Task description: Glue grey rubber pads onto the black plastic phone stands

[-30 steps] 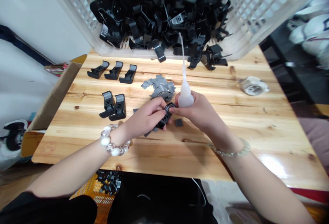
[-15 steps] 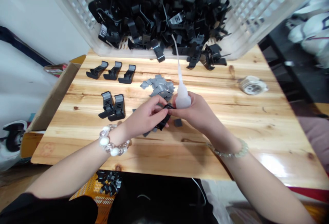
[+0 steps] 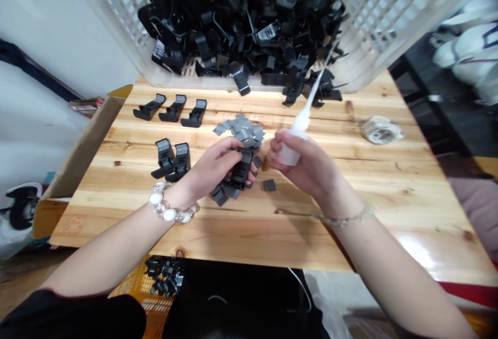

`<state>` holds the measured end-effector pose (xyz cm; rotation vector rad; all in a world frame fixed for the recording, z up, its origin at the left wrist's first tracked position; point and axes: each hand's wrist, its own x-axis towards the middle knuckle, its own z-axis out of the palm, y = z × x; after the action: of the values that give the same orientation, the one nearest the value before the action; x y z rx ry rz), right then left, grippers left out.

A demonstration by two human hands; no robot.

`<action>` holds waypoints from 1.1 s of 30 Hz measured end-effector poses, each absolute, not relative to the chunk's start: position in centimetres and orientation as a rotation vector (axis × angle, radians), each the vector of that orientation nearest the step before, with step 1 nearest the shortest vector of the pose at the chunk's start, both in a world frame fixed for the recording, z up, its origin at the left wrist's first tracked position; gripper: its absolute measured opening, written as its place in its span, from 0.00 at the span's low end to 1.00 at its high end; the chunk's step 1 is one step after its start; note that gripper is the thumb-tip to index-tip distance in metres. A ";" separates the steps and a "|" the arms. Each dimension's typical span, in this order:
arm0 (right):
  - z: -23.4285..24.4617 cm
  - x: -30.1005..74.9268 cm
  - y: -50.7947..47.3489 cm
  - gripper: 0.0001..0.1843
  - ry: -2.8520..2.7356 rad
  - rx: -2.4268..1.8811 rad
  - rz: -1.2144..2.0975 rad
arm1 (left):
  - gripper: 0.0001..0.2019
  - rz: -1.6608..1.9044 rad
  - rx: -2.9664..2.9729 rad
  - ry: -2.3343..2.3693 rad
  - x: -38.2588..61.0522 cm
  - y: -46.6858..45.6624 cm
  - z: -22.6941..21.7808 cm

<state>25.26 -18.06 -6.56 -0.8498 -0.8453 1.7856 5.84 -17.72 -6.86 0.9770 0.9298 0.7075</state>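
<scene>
My left hand [image 3: 212,165] is shut around a black plastic clip [image 3: 241,168], which stands upright against its fingers. My right hand [image 3: 307,165] grips a white squeeze bottle [image 3: 291,149], its long thin nozzle [image 3: 311,100] tilted up and to the right, away from the clip. A heap of small grey pads [image 3: 239,132] lies just above my left hand. More grey pads [image 3: 221,194] lie under it, and a single dark pad [image 3: 269,185] sits between my hands. Several black clips [image 3: 173,114] stand in rows on the wooden table [image 3: 392,193] to the left.
A white lattice crate [image 3: 128,17] heaped with black clips [image 3: 241,27] stands at the table's far edge. A roll of tape [image 3: 380,130] lies to the right, a cardboard box [image 3: 80,152] is at the left edge, and an orange crate [image 3: 155,289] sits below the front edge.
My right hand has drawn the bottle away from the clip, tilting its nozzle to the right. The clip now stands more upright in my left hand, with grey pads showing beneath it.
</scene>
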 end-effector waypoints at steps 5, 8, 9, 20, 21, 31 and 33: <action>-5.9 26.3 -17.9 0.12 -0.634 -0.486 1.975 | 0.04 0.784 0.841 0.939 6.0 -17.7 -6.5; -6.3 26.4 -17.9 0.10 -0.649 -0.257 2.066 | 0.04 0.755 0.831 0.920 6.0 -17.7 -6.5; -6.5 26.5 -17.8 0.10 -0.662 -0.167 2.089 | 0.04 0.740 0.826 0.923 6.0 -17.7 -6.5; -7.0 26.9 -17.4 0.13 -0.706 0.089 2.137 | 0.02 0.637 0.825 0.958 5.9 -17.7 -6.2; -6.9 26.9 -17.5 0.14 -0.696 0.032 2.124 | 0.02 0.641 0.825 0.946 5.9 -17.8 -6.2; -6.5 26.5 -17.9 0.21 -0.659 -0.350 2.012 | 0.08 0.650 0.830 0.853 5.8 -18.2 -6.0; -6.7 26.5 -17.8 0.19 -0.642 -0.365 2.013 | 0.07 0.610 0.827 0.851 5.8 -18.1 -6.0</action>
<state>26.52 -17.82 -6.71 -0.3646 -0.6423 2.0133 5.77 -18.11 -6.00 0.8269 0.8508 0.6102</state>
